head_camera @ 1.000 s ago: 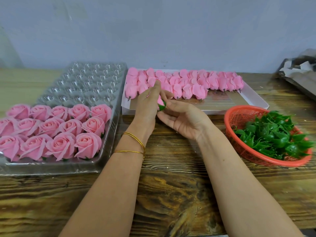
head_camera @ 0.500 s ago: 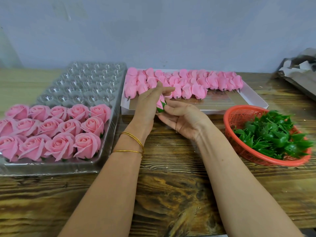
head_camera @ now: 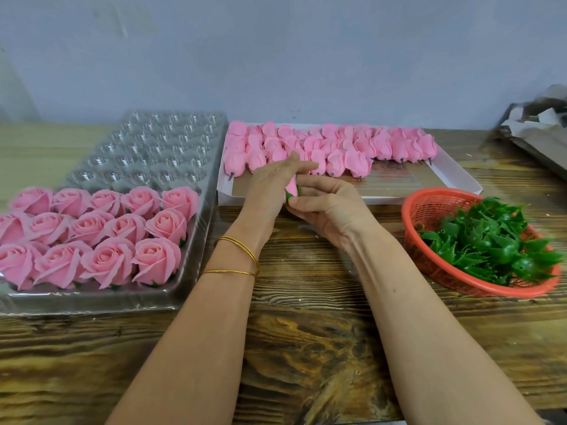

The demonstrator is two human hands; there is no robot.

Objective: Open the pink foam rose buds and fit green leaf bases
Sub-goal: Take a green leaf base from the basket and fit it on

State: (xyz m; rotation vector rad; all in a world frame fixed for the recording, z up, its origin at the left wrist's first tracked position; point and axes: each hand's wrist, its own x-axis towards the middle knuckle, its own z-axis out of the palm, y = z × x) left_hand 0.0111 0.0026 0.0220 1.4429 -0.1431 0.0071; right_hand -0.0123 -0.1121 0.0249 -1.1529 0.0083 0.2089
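As hands [head_camera: 267, 191] [head_camera: 331, 210] grip bud [head_camera: 291, 187], box rim [head_camera: 383, 199] lies near.

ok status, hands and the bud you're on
Left hand holding pink bud. Right hand pinching green leaf base at its bottom end. Nothing between hands and clear tray.
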